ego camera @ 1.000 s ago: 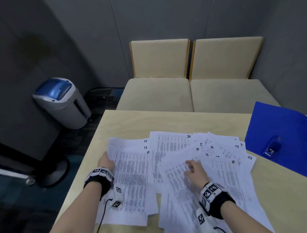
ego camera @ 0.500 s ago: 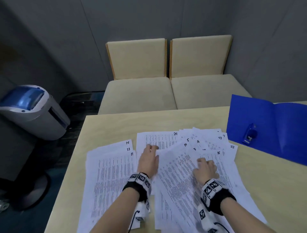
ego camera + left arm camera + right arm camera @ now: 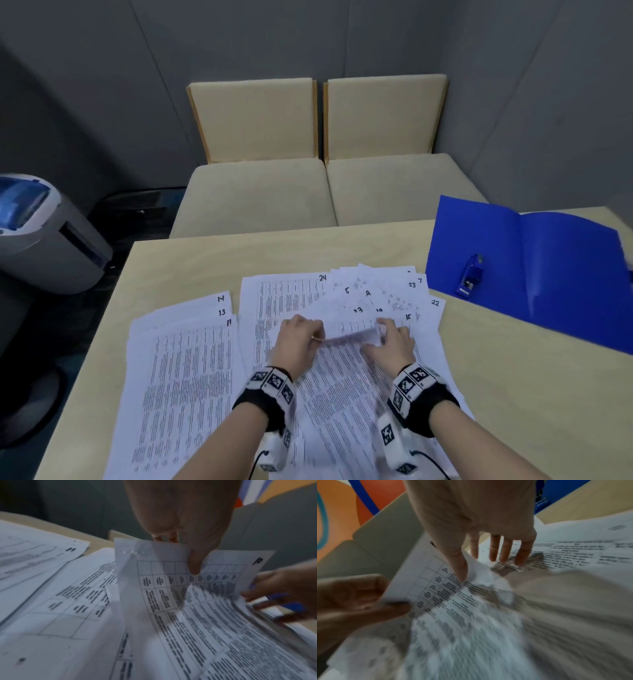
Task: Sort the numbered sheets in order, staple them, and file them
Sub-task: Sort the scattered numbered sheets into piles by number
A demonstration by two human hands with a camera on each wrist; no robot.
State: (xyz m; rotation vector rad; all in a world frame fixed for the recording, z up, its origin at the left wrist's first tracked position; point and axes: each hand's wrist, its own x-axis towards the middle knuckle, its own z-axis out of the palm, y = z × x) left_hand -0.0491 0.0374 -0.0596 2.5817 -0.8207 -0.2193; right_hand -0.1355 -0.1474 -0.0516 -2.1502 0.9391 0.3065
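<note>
- The left hand pinches the top edge of sheet 10, raised above the pile on the desk.
- The right hand has its fingers spread, thumb touching that sheet.

Corners of my spread sheets read 14, 13, 11, 24, 5, 23, 7, 22, 15; my pinched sheet reads 10.

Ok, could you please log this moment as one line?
phase: sorting | left hand: pinches sheet 10 top edge | right hand: thumb on same sheet | stapler: on blue folder
</note>
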